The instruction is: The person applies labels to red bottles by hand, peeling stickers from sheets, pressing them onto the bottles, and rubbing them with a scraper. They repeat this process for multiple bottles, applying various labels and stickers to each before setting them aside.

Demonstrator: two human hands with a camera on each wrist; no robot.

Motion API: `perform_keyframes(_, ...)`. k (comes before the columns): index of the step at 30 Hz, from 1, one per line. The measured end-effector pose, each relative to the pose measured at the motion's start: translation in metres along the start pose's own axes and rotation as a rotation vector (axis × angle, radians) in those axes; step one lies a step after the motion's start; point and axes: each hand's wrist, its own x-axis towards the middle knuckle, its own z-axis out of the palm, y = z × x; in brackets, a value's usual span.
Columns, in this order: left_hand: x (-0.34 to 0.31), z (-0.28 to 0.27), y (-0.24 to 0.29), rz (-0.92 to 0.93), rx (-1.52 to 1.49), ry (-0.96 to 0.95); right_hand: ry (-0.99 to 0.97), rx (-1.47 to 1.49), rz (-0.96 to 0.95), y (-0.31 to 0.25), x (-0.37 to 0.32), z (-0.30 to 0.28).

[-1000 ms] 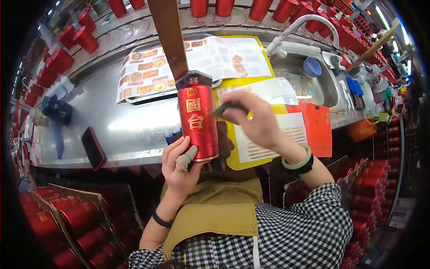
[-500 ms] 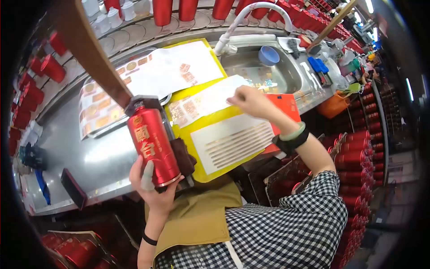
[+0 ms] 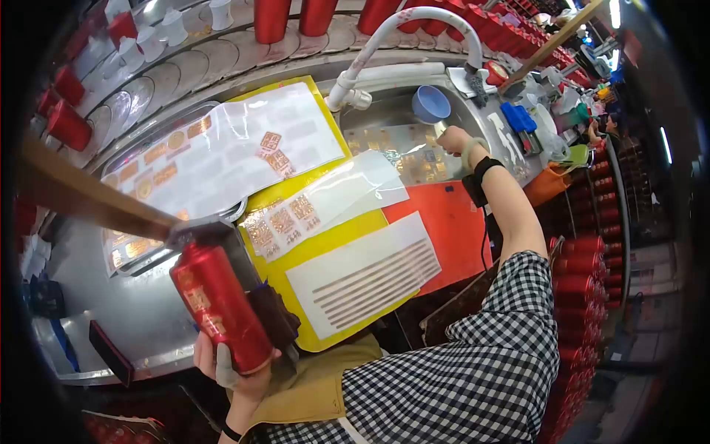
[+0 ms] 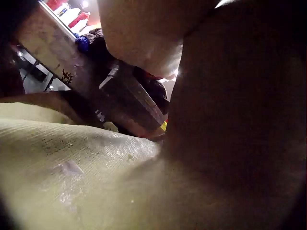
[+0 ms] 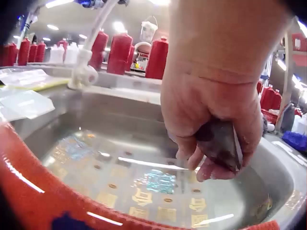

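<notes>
The right hand (image 3: 452,139) now hangs over the steel sink (image 5: 129,108) at the far right of the table (image 3: 140,307), well apart from the red bottle (image 3: 220,307). A second ago it pressed a dark wedge (image 5: 218,143) against the bottle's gold lettering, and half a second ago it was crossing the label sheet (image 3: 296,214) on the yellow mat (image 3: 310,329). Its grip is curled round the wedge, fingers and thumb pinching it just above the water. Gold labels (image 5: 144,196) lie submerged there, beside a blue cup (image 3: 431,103) and under the white faucet (image 3: 414,18).

The left hand (image 3: 222,370), one finger taped, grips the bottle from below at its base, fingers wrapped round it. The bottle has sunk toward the near left edge of the table and leans further left than before. Its capped neck still meets the end of a brown wooden bar (image 3: 81,196). A dark cloth (image 3: 274,318) sits against its right side.

Between the two hands lie the mat, an orange sheet (image 3: 444,222) and a white sheet of thin strips (image 3: 362,274). A tray of label sheets (image 3: 222,148) sits at the back. The left wrist view shows little beyond the hand and an olive apron (image 4: 72,182).
</notes>
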Motion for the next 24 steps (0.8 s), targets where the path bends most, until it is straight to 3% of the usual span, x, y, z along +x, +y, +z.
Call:
perform_keyframes(5, -0.004, 0.008, -0.009, 0.056, 0.002, 0.089, -0.02, -0.197, 0.024, 0.029, 0.069, 0.029)
perform_keyframes(6, -0.005, 0.014, -0.013, 0.076, 0.059, 0.119, -0.024, -0.418, -0.142, 0.043, 0.087, 0.036)
perform_keyframes(8, -0.006, 0.024, -0.018, 0.111, 0.104, 0.217, -0.079, -0.645, -0.267, 0.084, 0.15, 0.062)
perform_keyframes(11, -0.011, 0.034, -0.034, 0.211, 0.191, 0.313, -0.245, -0.875, -0.19, 0.08, 0.164, 0.06)
perform_keyframes(12, 0.0, 0.041, -0.035, 0.289, 0.228, 0.393, -0.252, -0.879, -0.196, 0.082, 0.168, 0.058)
perform_keyframes(14, 0.001, 0.049, -0.037, 0.361, 0.273, 0.47, -0.288, -0.753, -0.02, 0.089, 0.176, 0.052)
perform_keyframes(15, -0.007, 0.055, -0.039, 0.309, 0.3, 0.566, -0.305, -0.688, 0.067, 0.086, 0.178, 0.051)
perform_keyframes(16, -0.013, 0.058, -0.041, 0.256, 0.324, 0.66, -0.245, -0.338, 0.244, 0.003, 0.089, 0.02)
perform_keyframes(17, -0.012, 0.056, -0.047, 0.254, 0.329, 0.656, -0.25, -0.341, 0.24, 0.007, 0.098, 0.028)
perform_keyframes(19, -0.006, 0.055, -0.056, 0.447, 0.348, 0.679, -0.125, -0.538, 0.022, 0.049, 0.145, 0.057)
perform_keyframes(20, -0.002, 0.056, -0.057, 0.511, 0.354, 0.687, -0.239, -1.131, -0.523, 0.123, 0.212, 0.073)
perform_keyframes(21, 0.005, 0.057, -0.053, 0.497, 0.363, 0.684, -0.24, -1.131, -0.522, 0.109, 0.199, 0.074)
perform_keyframes(22, 0.01, 0.056, -0.048, 0.484, 0.373, 0.681, -0.194, -0.706, -0.219, 0.078, 0.174, 0.072)
perform_keyframes(24, 0.014, 0.055, -0.041, 0.466, 0.361, 0.647, 0.039, -0.67, -0.456, 0.112, 0.186, 0.083)
